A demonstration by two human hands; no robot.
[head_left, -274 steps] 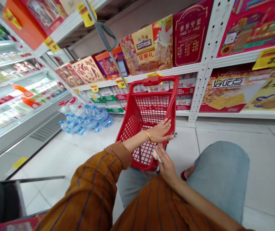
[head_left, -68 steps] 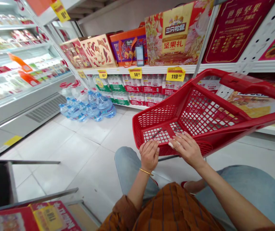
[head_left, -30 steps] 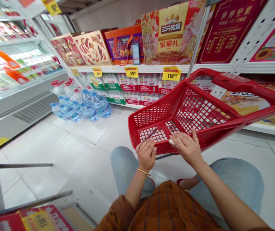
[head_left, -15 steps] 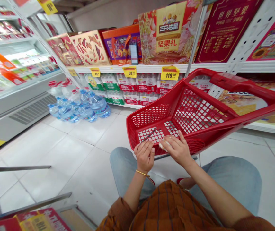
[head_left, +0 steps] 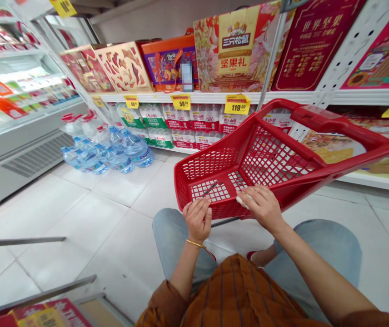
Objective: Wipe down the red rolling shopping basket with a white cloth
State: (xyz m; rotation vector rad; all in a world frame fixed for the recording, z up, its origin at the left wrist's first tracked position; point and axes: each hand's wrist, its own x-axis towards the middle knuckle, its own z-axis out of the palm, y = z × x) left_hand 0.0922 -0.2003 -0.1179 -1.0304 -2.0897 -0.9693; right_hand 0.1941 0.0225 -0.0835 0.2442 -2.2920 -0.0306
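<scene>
A red plastic shopping basket (head_left: 272, 159) lies tipped toward me, its mesh bottom facing up in front of my knees. My left hand (head_left: 197, 220) grips the basket's near edge with curled fingers. My right hand (head_left: 262, 206) presses a small crumpled white cloth (head_left: 240, 201) against the basket's near rim, fingers closed over it. A gold bangle sits on my left wrist.
Gift boxes (head_left: 235, 50) fill the upper shelf, with yellow price tags (head_left: 237, 104) below them. Packs of bottled water (head_left: 181, 127) line the lower shelf. Large water jugs (head_left: 112, 150) stand on the tiled floor at the left, beside a chilled display case (head_left: 20, 113).
My right hand with the cloth has slid a little along the basket's near rim, first left, then back right. My left hand keeps its grip. The basket was turned from upright 9 seconds ago.
</scene>
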